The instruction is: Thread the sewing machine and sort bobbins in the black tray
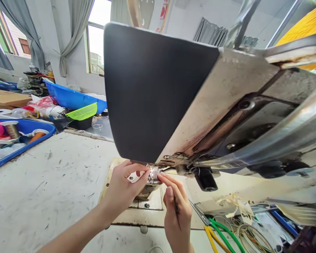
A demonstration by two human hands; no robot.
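Two hands (123,188) (175,207) pinch a shiny, seemingly metal cylinder (153,175).

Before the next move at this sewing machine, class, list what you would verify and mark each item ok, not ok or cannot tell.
1. Both hands in view at the needle area: ok. The left hand and right hand meet at the small metal part under the machine head.
2. Fingertips clear of the needle: cannot tell; the needle is hidden.
3. Right hand's grip on the thin dark tool: ok, pinched between the fingers.
4. Green and yellow handled scissors away from the hands: ok, lying to the right.
5. Thread in place: cannot tell, too small to see.
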